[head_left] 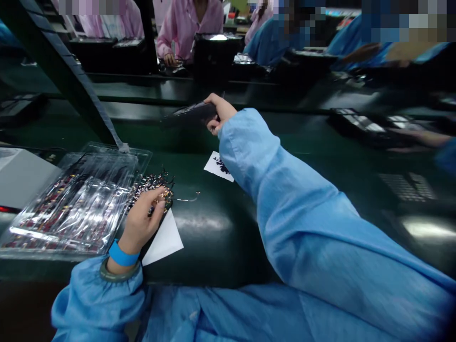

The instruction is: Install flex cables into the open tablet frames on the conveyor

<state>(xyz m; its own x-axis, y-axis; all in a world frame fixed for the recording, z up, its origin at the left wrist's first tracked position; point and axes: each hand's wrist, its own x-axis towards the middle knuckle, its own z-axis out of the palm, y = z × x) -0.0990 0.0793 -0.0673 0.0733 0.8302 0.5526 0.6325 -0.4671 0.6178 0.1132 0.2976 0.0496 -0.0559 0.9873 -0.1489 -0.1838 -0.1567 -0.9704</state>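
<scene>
My right hand [221, 111] reaches far forward and grips the near end of a dark, flat tray [192, 113], blurred and slightly tilted above the bench. What lies on the tray is too smeared to make out. Low on the left, my left hand [145, 217] has its fingers curled together at a heap of small black and copper-coloured parts [151, 183]. Its fingertips touch the heap; whatever is between them is hidden. One thin part with a wire tail [188, 197] lies just right of the heap. A white paper sheet [166, 240] lies beside my left wrist.
Clear plastic trays [71, 209] of parts are stacked at left, near a white box [24, 173]. A slanted post [67, 66] rises behind them. Black bits lie on a white card [218, 166]. Co-workers sit opposite; another person's hand [423, 137] touches trays at right.
</scene>
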